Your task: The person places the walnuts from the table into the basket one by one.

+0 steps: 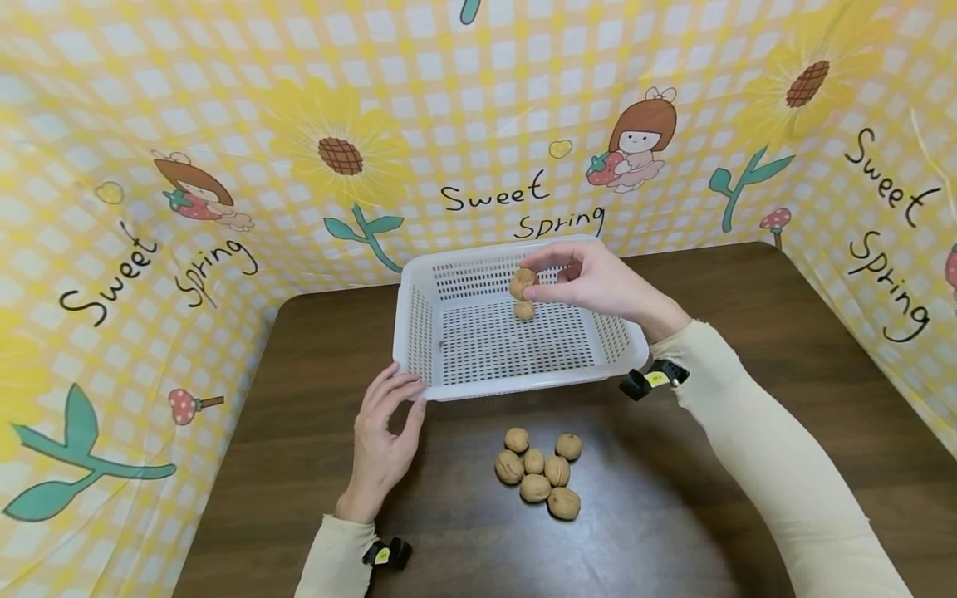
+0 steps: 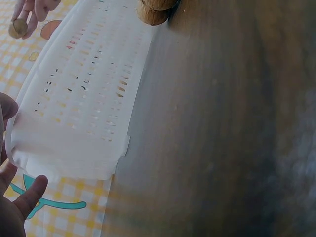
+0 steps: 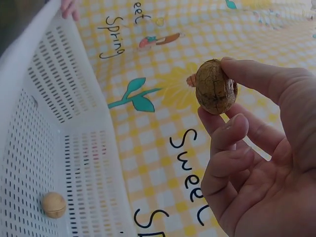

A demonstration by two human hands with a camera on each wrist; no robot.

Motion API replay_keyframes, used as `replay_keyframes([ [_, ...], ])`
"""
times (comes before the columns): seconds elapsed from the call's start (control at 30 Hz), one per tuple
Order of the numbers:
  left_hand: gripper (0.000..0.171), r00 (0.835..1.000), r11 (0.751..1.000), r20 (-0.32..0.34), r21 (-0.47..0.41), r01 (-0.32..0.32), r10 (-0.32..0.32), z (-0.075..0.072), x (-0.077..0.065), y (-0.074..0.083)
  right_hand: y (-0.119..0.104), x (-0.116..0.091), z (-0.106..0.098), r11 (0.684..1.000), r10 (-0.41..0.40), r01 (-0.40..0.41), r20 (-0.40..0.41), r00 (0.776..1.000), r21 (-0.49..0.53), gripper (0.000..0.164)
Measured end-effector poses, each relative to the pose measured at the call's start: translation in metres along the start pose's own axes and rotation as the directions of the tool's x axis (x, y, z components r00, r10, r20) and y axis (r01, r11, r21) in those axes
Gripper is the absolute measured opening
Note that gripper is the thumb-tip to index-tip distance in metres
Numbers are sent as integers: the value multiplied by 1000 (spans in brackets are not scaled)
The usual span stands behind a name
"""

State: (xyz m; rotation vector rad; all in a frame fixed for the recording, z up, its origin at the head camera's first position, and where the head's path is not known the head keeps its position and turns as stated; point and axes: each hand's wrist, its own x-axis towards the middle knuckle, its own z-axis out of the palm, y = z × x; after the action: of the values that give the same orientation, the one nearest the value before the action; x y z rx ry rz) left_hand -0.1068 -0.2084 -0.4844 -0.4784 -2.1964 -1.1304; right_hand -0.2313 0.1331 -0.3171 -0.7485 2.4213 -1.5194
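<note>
Between thumb and fingertips, my right hand (image 1: 594, 278) pinches a walnut (image 1: 522, 283) above the white plastic basket (image 1: 516, 383). The right wrist view shows the held walnut (image 3: 216, 88) clearly, its shell brown and cracked. A single walnut (image 3: 54, 205) lies on the basket's slotted floor. My left hand (image 1: 385, 440) touches the basket's near left corner, its fingers spread along the rim. In the left wrist view, only some fingers (image 2: 30, 197) of that hand show beside the corner. Several walnuts (image 1: 534, 488) lie grouped on the table in front of the basket.
The dark wooden table (image 1: 314, 349) carries the basket near its far edge. A yellow checked cloth (image 1: 478, 108) with sunflowers and lettering hangs behind and at both sides. Black straps (image 1: 654, 379) sit on both wrists.
</note>
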Motion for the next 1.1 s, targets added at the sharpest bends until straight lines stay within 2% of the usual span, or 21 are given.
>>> replay_keyframes([
  [0.37, 22, 1000, 1000, 1, 1, 2, -2, 0, 0, 1, 7, 33, -3, 990, 136, -135, -13, 991, 25, 45],
  [0.63, 21, 1000, 1000, 2, 9, 3, -3, -1, 1, 1, 28, 54, 0, 975, 220, -220, -33, 975, 12, 50],
  [0.93, 22, 1000, 1000, 12, 10, 21, -21, -1, -2, 2, 44, 73, 10, 973, 231, -231, 23, 973, -4, 54],
  [1.1, 22, 1000, 1000, 6, 13, 14, -14, -1, -1, 1, 55, 84, 18, 976, 217, -217, 56, 975, 0, 48],
])
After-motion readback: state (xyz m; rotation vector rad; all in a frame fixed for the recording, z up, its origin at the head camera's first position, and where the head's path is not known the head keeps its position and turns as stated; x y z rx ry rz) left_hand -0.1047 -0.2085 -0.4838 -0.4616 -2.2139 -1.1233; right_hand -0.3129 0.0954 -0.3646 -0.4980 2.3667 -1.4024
